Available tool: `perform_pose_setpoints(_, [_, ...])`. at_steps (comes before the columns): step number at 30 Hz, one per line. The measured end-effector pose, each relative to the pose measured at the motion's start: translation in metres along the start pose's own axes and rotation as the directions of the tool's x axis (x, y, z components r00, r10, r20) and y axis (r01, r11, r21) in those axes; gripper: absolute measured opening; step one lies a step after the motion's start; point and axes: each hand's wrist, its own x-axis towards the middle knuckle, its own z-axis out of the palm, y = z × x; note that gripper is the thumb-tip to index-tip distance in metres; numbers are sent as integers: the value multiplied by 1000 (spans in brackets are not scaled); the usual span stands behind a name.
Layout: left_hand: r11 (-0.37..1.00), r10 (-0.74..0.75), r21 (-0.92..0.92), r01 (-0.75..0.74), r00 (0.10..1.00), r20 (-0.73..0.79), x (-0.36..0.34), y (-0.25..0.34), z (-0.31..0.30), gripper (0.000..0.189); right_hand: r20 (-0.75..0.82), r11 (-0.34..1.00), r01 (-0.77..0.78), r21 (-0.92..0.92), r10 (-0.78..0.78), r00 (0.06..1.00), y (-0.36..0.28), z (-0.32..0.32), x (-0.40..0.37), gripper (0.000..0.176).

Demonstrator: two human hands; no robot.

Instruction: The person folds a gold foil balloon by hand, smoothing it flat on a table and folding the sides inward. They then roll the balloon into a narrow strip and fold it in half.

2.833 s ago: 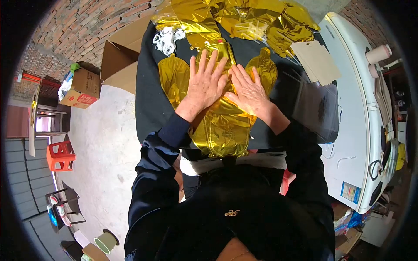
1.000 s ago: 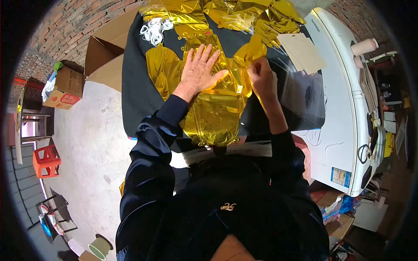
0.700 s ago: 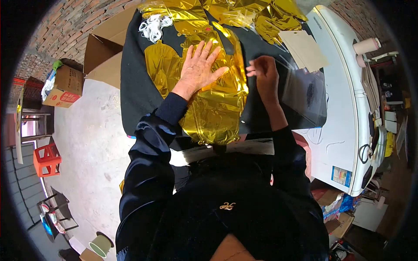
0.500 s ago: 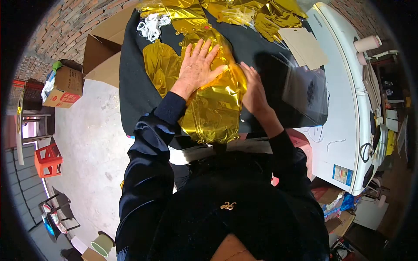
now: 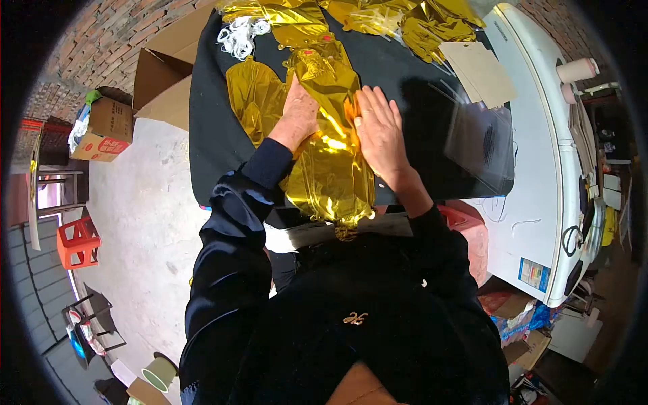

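Observation:
A flat, uninflated gold foil balloon [image 5: 331, 179] lies lengthwise toward me on the black tabletop, its near end at the front edge. My left hand [image 5: 298, 115] is at its left side, with the fingers hidden under a fold of the foil. Along the right side lies my right hand [image 5: 381, 135], fingers stretched out and touching the foil's edge. Another gold foil piece [image 5: 253, 101] rests just left of my left hand.
A bundle of white string [image 5: 239, 37] sits at the back left of the black table [image 5: 214, 135]. More gold foil [image 5: 439, 30], beige cards [image 5: 478, 71] and clear plastic bags [image 5: 479, 145] lie at the back and right. A white fridge [image 5: 540, 169] stands right; an open carton [image 5: 162, 81] stands left.
My left hand has gone from lying flat on top of the balloon to its left side, fingers now under the foil. My right hand has shifted slightly left and up, and the foil has folded.

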Motion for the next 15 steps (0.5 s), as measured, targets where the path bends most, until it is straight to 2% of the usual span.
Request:
perform_pose_setpoints(1, [1000, -1, -3, 1, 1000, 11, -1, 1, -3, 90, 1, 1000, -2, 20, 2, 1000, 3, -5, 0, 52])
perform_pose_setpoints(5, [1000, 1, -17, -1, 1000, 9, -1, 2, -6, 91, -1, 999, -29, 36, 29, 1000, -11, -32, -10, 79])
perform_pose_setpoints(6, [1000, 6, -13, -6, 1000, 4, 0, 2, -10, 90, -4, 999, -43, -25, 43, 999, -18, -32, -13, 85])
perform_pose_setpoints(9, [999, 39, -18, -39, 999, -2, 0, 0, -6, 84, 45, 980, -128, -152, 136, 990, -33, -27, -17, 79])
perform_pose_setpoints(10, [998, 52, -20, -52, 999, -3, 0, -2, -3, 82, 32, 979, -121, -165, 128, 991, -33, -26, -17, 74])
perform_pose_setpoints(13, [982, -54, -184, 38, 995, -82, 5, 4, -5, 77, -6, 973, -98, -208, 99, 995, -31, -21, -9, 60])
perform_pose_setpoints(14, [988, -79, -139, 62, 990, -119, 2, 7, -8, 74, -56, 981, -16, -195, 5, 998, -31, -20, -7, 50])
perform_pose_setpoints(15, [994, -68, -100, 54, 988, -138, 2, 7, -3, 74, -57, 981, 0, -194, -11, 998, -31, -20, -7, 49])
